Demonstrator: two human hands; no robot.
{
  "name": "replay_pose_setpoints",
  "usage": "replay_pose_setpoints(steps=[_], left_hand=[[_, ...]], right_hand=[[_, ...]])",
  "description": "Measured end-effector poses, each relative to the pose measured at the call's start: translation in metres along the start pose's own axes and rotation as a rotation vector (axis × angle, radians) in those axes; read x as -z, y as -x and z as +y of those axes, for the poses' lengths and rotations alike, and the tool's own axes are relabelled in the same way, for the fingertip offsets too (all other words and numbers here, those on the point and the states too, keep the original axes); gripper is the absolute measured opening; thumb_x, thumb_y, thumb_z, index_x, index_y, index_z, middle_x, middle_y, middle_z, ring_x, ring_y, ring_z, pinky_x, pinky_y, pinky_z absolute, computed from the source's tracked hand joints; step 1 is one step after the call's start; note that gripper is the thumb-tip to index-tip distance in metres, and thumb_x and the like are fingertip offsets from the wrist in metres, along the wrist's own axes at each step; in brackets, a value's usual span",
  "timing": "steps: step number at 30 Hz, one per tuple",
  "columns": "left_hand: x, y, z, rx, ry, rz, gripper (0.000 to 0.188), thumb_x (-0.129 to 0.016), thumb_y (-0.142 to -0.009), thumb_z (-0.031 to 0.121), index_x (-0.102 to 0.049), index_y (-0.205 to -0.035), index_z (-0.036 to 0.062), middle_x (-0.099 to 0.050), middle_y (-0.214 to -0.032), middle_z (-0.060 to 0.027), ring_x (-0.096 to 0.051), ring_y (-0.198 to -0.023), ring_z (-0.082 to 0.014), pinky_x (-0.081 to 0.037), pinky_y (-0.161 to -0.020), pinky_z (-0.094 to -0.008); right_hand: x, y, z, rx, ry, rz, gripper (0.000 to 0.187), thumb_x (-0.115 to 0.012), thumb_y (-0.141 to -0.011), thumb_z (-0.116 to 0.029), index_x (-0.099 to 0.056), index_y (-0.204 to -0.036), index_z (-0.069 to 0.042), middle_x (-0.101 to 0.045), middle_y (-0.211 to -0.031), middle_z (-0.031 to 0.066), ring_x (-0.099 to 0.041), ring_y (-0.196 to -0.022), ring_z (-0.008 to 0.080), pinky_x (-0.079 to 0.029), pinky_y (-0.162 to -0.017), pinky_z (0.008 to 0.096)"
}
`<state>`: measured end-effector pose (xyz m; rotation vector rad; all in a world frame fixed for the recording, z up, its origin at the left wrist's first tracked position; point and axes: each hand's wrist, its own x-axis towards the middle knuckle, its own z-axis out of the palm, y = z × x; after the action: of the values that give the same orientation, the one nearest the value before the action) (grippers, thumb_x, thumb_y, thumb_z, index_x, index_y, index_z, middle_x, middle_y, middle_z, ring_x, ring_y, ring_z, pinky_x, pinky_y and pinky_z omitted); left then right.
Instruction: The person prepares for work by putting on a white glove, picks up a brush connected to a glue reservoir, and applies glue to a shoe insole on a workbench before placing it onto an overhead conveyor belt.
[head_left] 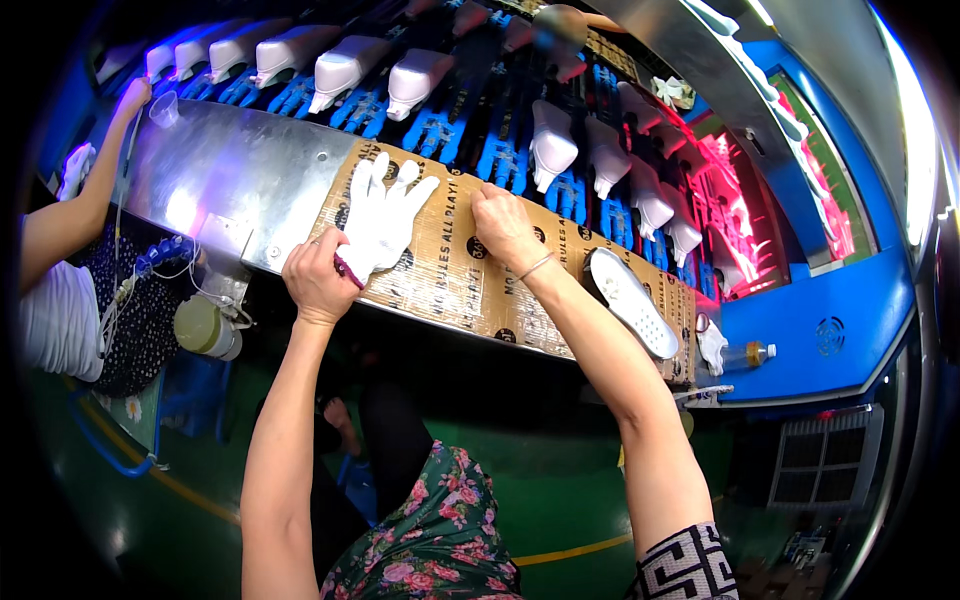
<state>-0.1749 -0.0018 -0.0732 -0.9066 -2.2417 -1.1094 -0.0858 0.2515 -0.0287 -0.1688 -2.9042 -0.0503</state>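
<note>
My left hand (318, 277) is closed on the maroon cuff of a white work glove (385, 215). The glove lies flat with its fingers spread, pointing away from me, on a brown cardboard sheet (450, 300) with black print. To the right of the glove, my right hand (503, 232) rests over the cardboard near its far edge with the fingers curled in. Whatever may be inside those fingers is hidden. Beside my right forearm lies a white shoe sole (632, 305), its perforated end toward me.
Beyond the cardboard run rows of white shoe lasts (345, 68) on blue clamps (430, 135). A bottle (750, 354) and a white cloth (711, 346) sit at the right. Another person's arm (95, 205) reaches over the metal table (230, 160) at the left.
</note>
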Motion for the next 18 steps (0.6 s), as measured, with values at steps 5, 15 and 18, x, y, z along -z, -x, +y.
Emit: replay_pose_setpoints(steps=[5, 15, 18], left_hand=[[0.000, -0.002, 0.000, -0.003, 0.017, 0.009, 0.024, -0.068, -0.070, 0.029, -0.052, -0.074, 0.0125, -0.057, -0.063, -0.0062, -0.057, -0.061, -0.0286, -0.041, -0.058, -0.0375], [0.000, -0.001, -0.003, 0.031, 0.000, -0.025, 0.021, -0.067, -0.070, 0.028, -0.054, -0.077, 0.0123, -0.055, -0.062, -0.0109, -0.057, -0.062, -0.0325, -0.041, -0.058, -0.0412], [0.002, -0.003, 0.001, 0.005, 0.029, 0.003, 0.020, -0.067, -0.070, 0.026, -0.054, -0.076, 0.0118, -0.055, -0.061, -0.0108, -0.057, -0.062, -0.0323, -0.041, -0.058, -0.0407]], right_hand=[[-0.006, 0.000, -0.010, -0.017, 0.047, 0.082, 0.010, -0.050, -0.077, -0.001, -0.058, -0.081, 0.005, -0.060, -0.086, 0.0223, -0.063, -0.082, 0.0353, -0.053, -0.071, 0.0423], [0.006, 0.006, 0.001, -0.023, -0.138, 0.004, 0.012, -0.051, -0.078, -0.002, -0.060, -0.073, 0.005, -0.059, -0.084, 0.0195, -0.062, -0.078, 0.0358, -0.052, -0.071, 0.0423], [0.003, -0.001, 0.003, -0.056, -0.150, 0.037, 0.012, -0.051, -0.079, -0.003, -0.059, -0.073, 0.004, -0.059, -0.082, 0.0193, -0.062, -0.077, 0.0366, -0.052, -0.070, 0.0435]])
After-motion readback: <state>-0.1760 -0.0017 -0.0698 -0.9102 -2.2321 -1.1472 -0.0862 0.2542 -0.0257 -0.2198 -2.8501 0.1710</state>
